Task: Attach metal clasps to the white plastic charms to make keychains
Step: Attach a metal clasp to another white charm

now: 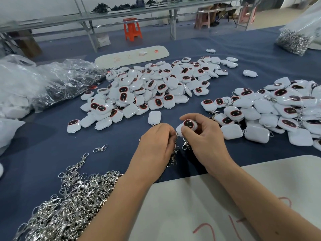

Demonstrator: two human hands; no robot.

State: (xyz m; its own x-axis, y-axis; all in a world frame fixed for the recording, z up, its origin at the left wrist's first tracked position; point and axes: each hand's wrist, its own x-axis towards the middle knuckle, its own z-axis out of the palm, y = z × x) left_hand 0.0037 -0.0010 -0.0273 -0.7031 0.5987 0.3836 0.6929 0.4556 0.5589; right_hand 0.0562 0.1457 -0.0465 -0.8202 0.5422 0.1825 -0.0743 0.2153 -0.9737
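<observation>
My right hand (pixel 205 138) grips a white plastic charm (pixel 186 126) with a dark red-rimmed face, thumb across its lower edge. My left hand (pixel 156 141) is curled round a bunch of metal clasps (pixel 174 153) that hang below the fingers and reaches to the charm's corner. Another clasp (pixel 186 145) dangles under my right hand. A big heap of loose charms (pixel 156 87) lies beyond the hands. A second heap of charms (pixel 278 112), some with clasps on, lies to the right. A pile of silver clasps (pixel 69 202) fills the near left.
The table has a dark blue cloth (pixel 112 148). A white board (pixel 225 202) lies under my forearms, and another board (pixel 132 55) sits at the far side. Clear plastic bags (pixel 43 84) are at the left, a bag of clasps (pixel 293 40) at the far right. A single clasp (pixel 100 148) lies loose.
</observation>
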